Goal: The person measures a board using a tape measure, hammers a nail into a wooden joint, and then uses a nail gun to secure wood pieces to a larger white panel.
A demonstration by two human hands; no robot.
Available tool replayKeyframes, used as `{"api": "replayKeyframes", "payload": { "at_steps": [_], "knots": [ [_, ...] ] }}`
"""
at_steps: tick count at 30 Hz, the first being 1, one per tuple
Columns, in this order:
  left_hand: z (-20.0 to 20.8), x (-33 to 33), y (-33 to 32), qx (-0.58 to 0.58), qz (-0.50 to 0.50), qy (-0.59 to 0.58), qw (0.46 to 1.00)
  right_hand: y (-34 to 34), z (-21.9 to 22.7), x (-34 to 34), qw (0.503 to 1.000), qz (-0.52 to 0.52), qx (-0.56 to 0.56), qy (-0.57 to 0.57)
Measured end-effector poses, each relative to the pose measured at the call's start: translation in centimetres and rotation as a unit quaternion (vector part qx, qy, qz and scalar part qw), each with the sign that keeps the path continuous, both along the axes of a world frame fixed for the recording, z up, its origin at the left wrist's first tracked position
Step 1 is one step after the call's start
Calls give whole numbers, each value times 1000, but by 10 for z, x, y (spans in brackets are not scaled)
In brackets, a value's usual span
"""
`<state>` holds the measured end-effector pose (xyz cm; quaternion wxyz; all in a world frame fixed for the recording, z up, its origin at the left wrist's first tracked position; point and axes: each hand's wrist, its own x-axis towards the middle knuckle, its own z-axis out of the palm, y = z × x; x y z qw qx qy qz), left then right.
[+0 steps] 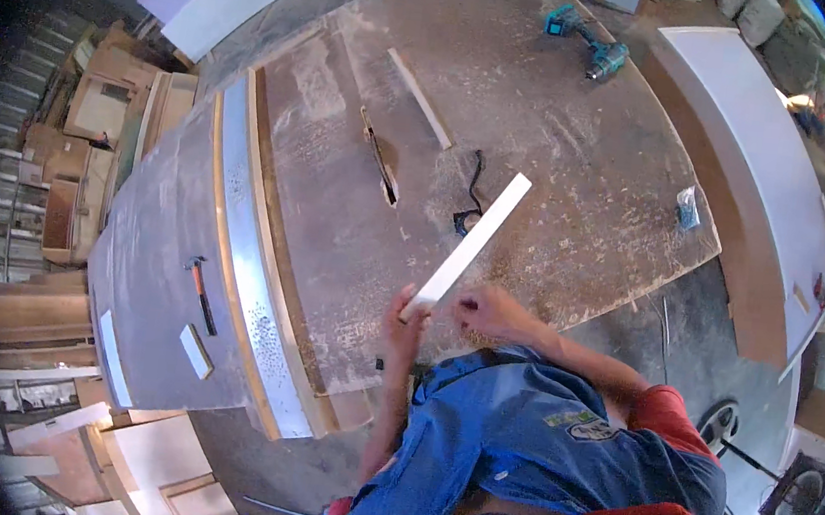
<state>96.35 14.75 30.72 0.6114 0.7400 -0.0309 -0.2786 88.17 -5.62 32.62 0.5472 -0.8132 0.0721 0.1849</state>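
My left hand [407,319] is closed round the lower end of a white wooden strip [472,244], which slants up and to the right above the brown worktable [564,153]. Just right of that end is my right hand [499,317], its fingers curled together and apart from the strip. Whatever they may hold is too small to make out. Partly behind the strip lies a small dark object [463,223] with a black cord-like piece [478,169]. Left of it, a narrow slot [380,159] cuts through the tabletop.
A teal cordless drill [604,59] and a bag of small parts [687,208] lie on the table, near a thin strip [419,97]. A long metal-faced bar [250,251] crosses the left side. Beyond it are a hammer [200,293] and white offcuts [196,351]. White panels [758,173] stand right.
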Motion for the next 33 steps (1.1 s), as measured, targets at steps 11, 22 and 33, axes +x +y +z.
{"api": "replayKeyframes", "payload": {
  "at_steps": [11,22,33],
  "knots": [
    [-61,29,142,17,349,-47,936,-47,-36,109,891,5,-419,-176],
    [-95,34,145,125,406,-24,905,-232,-71,101,820,-132,-557,-5],
    [-93,41,133,204,440,-129,865,-189,-87,281,886,-189,-397,-146]
  ]
}}
